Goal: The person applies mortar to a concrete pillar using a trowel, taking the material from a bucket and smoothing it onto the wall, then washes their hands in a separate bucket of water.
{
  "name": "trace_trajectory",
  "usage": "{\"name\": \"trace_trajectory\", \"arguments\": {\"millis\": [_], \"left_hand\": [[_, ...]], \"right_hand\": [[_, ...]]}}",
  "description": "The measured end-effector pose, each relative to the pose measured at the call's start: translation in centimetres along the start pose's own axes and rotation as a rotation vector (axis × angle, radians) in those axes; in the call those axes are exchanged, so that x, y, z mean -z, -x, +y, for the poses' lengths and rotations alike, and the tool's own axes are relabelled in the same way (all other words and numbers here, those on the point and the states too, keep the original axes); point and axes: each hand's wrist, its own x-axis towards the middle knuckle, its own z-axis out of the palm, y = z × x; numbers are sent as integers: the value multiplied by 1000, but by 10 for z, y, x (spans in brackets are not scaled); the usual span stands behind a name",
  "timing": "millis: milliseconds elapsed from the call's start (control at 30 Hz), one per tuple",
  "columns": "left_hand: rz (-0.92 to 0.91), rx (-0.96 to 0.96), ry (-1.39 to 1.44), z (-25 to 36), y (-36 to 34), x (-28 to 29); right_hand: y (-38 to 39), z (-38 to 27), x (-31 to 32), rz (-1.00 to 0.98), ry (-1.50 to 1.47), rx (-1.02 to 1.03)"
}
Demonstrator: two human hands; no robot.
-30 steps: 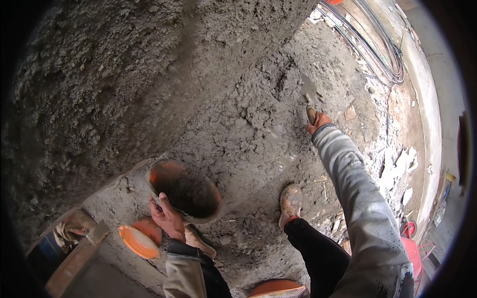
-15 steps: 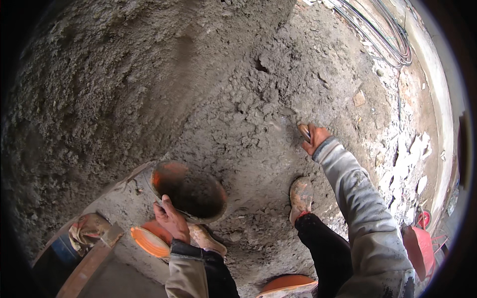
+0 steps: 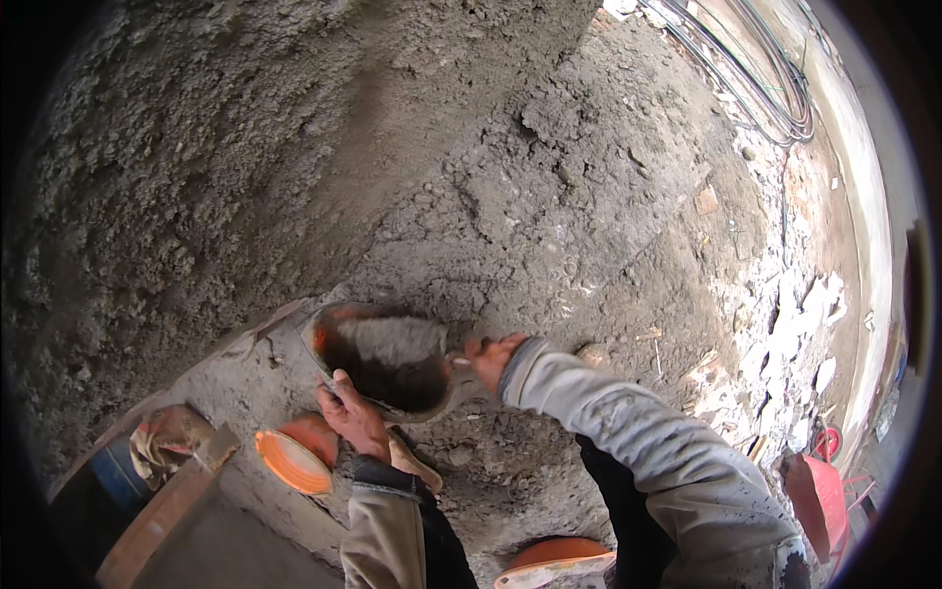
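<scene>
My left hand [image 3: 351,420] grips the near-left rim of a dirty orange-and-grey bucket [image 3: 324,339], dark inside. My right hand [image 3: 491,365] is closed on the handle of a trowel [image 3: 456,359] beside the bucket's right side. The trowel's blade, blurred and grey with mortar, reaches into the bucket's mouth. Rough grey mortar [image 3: 226,157] coats the surface above and left of the bucket. Lumpy wet mortar and debris [image 3: 530,245] cover the ground beyond my hands.
An orange bowl [image 3: 290,468] lies lower left, another orange container [image 3: 554,555] at bottom centre. A sack [image 3: 167,444], a blue container [image 3: 130,466] and a wooden plank [image 3: 147,540] sit lower left. Cable coils [image 3: 785,88] lie upper right; a red wheelbarrow [image 3: 814,506] stands lower right.
My right hand and trowel have swept down and left from the mortar on the ground to the bucket. My left hand stays on the bucket's rim, slightly shifted.
</scene>
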Motion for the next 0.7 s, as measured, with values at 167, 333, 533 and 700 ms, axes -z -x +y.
{"name": "trace_trajectory", "arguments": {"millis": [167,333,533,700], "left_hand": [[-114,78,21,-4,4,31],[-63,-43,-38,-11,4,8],[2,40,-47,3,-27,-7],[-4,61,91,1,-27,-2]], "right_hand": [[66,-22,31,25,-613,-494],[83,90,-49,536,-495,-962],[4,25,3,98,-483,-461],[19,-25,-16,-107,-82,-23]]}}
